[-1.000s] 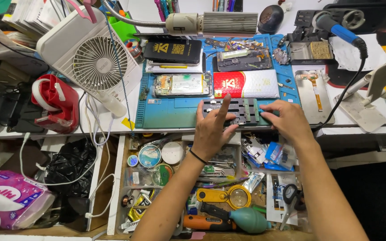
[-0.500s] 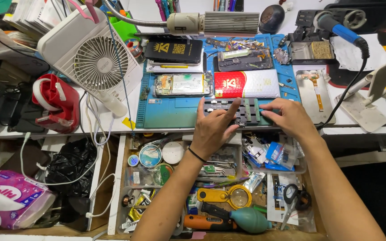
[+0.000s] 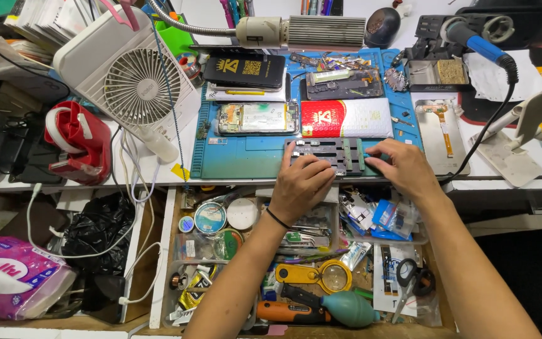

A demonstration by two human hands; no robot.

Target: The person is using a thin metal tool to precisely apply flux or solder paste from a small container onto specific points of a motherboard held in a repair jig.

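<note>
My left hand (image 3: 301, 186) rests with spread fingers on the left half of a dark metal holding fixture (image 3: 334, 152) that lies at the near edge of a blue work mat (image 3: 246, 160). At the fixture's right end, my right hand (image 3: 403, 168) curls its fingers over the edge. An opened phone with its board exposed (image 3: 257, 118) lies on the mat just beyond my left hand, next to a red and white package (image 3: 346, 117).
A white desk fan (image 3: 136, 85) and red tape dispenser (image 3: 76, 141) stand left. A soldering iron (image 3: 481, 41) and phone stand (image 3: 522, 135) are right. The open drawer below holds a magnifier (image 3: 334, 274), scissors (image 3: 409, 279), a green air blower (image 3: 346, 309).
Both hands have stayed on the fixture. The left fingers shifted slightly along its top, and the right hand moved a little inward.
</note>
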